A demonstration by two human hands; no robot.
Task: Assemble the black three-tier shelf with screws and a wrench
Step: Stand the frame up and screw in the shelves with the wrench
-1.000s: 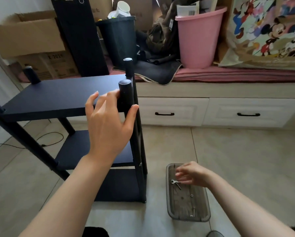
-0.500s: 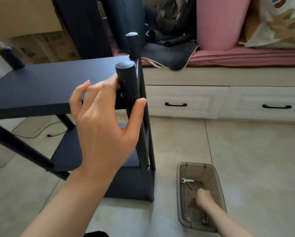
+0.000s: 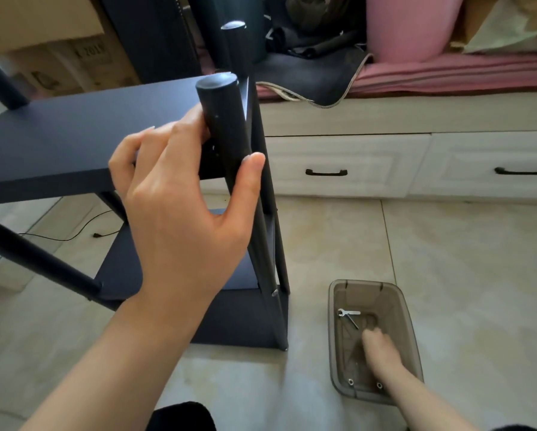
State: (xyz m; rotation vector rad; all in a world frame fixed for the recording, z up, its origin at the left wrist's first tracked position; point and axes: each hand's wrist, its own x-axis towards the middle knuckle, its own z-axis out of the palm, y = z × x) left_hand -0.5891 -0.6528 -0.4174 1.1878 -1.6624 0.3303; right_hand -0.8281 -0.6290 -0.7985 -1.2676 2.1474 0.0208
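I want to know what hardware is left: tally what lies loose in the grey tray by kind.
Wrench: 1
Hex key: 1
Small ring-shaped metal pieces: 2
Total: 4 in the tray; the right hand may hide more.

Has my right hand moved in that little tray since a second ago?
Yes. The right hand has slid from beside the wrench toward the tray's near end.

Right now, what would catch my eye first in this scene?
The left hand in the middle, its fingers wrapped round a post of the black shelf. Lower right, the right hand reaches into a grey tray on the floor, near a small wrench.
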